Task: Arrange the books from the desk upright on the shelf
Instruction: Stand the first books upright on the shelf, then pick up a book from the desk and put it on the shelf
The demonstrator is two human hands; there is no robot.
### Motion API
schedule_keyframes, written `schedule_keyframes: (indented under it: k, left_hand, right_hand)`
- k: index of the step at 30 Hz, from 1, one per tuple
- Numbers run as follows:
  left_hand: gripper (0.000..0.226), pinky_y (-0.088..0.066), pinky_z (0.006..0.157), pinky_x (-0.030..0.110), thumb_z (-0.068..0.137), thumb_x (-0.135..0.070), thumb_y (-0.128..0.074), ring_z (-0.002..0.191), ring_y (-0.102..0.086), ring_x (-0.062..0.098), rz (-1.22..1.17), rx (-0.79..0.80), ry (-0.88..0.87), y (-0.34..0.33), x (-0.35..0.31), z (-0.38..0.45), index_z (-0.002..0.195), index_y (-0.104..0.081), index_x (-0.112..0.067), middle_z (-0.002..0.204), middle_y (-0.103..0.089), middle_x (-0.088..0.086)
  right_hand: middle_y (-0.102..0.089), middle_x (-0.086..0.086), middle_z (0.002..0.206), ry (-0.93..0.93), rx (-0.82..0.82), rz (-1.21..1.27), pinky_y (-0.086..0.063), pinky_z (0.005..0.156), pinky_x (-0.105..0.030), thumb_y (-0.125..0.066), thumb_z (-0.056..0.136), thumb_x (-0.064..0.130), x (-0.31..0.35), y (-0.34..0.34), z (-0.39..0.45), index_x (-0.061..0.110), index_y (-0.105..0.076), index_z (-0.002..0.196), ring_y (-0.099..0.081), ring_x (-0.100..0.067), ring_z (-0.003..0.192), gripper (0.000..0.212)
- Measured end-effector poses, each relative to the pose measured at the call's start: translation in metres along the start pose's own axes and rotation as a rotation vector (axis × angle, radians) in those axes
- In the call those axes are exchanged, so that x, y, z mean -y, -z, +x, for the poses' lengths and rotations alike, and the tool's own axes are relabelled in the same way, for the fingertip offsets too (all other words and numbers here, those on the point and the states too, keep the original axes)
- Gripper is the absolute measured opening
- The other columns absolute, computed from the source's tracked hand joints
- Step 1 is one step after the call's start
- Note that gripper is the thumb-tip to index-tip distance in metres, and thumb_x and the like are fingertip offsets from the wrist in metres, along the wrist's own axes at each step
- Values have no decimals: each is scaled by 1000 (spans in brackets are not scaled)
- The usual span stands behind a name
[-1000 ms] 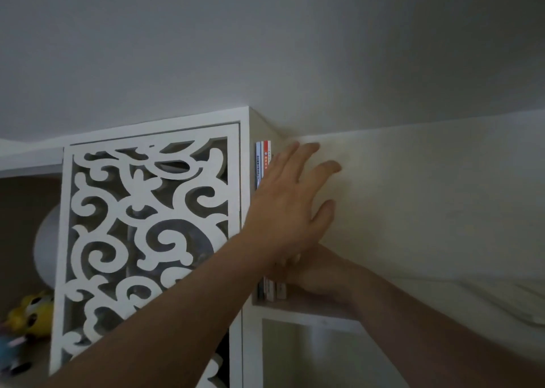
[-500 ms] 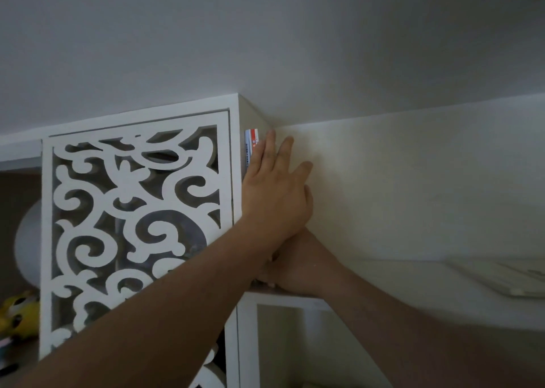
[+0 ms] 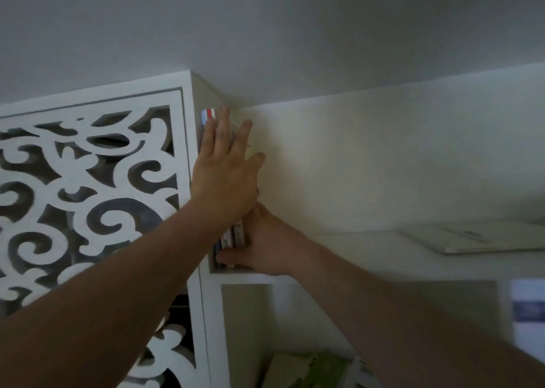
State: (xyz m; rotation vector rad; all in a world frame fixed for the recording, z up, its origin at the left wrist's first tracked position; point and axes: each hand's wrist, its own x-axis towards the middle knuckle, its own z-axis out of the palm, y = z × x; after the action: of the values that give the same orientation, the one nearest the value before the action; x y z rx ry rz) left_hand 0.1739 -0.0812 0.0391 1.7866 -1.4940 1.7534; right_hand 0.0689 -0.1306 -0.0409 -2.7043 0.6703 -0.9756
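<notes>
Several thin books (image 3: 234, 237) stand upright at the far left end of the top white shelf (image 3: 339, 240), against the shelf's side panel. My left hand (image 3: 227, 169) lies flat on their spines with straight, spread fingers, covering most of them; red and blue spine tops (image 3: 207, 113) show above it. My right hand (image 3: 265, 243) is low at the books' right side, its thumb across the bottom of the spines and its fingers behind the books, out of sight.
A white cut-out scroll panel (image 3: 88, 187) fills the left. A flat white booklet (image 3: 477, 240) lies on the same shelf at the right. Greenish items (image 3: 306, 370) sit in the compartment below. The ceiling is close above the shelf top.
The view has shifted so the shelf sits lower and further right. My left hand's fingers spread again on the spines. My right hand is now more visible at the books' base.
</notes>
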Motion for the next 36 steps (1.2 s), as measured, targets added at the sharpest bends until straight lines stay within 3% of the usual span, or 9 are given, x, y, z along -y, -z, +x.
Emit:
schedule_keyframes:
  k: [6,11,16,20,23,26,29,33,36]
  left_hand:
    - [50,-1,123,69,92,-42,-45,156,-4,51,-240,-119,51,15,-18,-3,134,-68,-30,167,-26,20]
    - [48,-10,127,58,89,-40,-55,158,-15,38,-648,-189,-277,61,-107,16,135,-64,-34,166,-34,9]
    - [52,-37,113,30,98,-51,-61,125,-49,3,-1131,305,-496,104,-215,57,148,-47,-46,157,-46,-16]
    - [75,-29,121,39,91,-79,-50,147,-38,14,-1032,774,-601,103,-288,80,157,-26,-54,166,-32,-16]
    - [69,-28,121,42,97,-78,-36,150,-35,21,-882,796,-601,94,-311,86,158,-31,-48,166,-35,-8]
    - [48,-42,94,32,108,-58,-33,118,-59,25,-832,584,-611,95,-318,90,142,-56,-34,141,-62,3]
    - [35,-37,69,33,112,-38,-34,78,-55,23,-925,364,-444,88,-310,96,105,-58,-15,90,-63,6]
    - [36,-49,73,31,112,-33,-36,84,-65,23,-1518,451,177,57,-276,97,107,-63,-10,99,-69,5]
    - [26,-59,92,52,109,-17,-40,97,-69,34,-2054,477,606,47,-267,87,110,-63,-6,109,-71,17]
  right_hand:
    - [-46,3,160,1,20,-428,-42,115,-44,-55,102,55,-28,69,-66,31,-37,160,-47,-24,142,66]
    - [-70,10,134,-233,-231,-556,-49,108,-37,-64,95,44,-97,176,-145,33,-71,131,-65,-17,122,37]
    - [-74,17,108,-570,-413,-618,-53,94,-35,-70,89,43,-166,277,-247,39,-75,107,-67,-16,102,19]
    - [-69,17,118,-655,-200,-612,-50,94,-35,-61,91,65,-213,291,-294,40,-72,119,-62,-11,104,40]
    - [-66,29,113,-598,-224,-497,-49,94,-33,-52,85,77,-232,289,-311,50,-69,117,-60,-4,107,45]
    - [-67,29,107,-526,-224,-428,-52,91,-30,-58,80,77,-242,302,-315,51,-68,105,-63,0,101,37]
    - [-59,30,119,-506,-146,-475,-43,96,-26,-74,81,67,-246,323,-311,53,-66,116,-56,-1,112,38]
    - [-56,29,126,-544,84,-563,-40,95,-26,-66,83,75,-255,338,-297,57,-62,127,-49,1,111,48]
    - [-62,25,137,-504,164,-714,-47,100,-31,-54,87,80,-258,338,-284,55,-64,130,-57,-4,114,50]
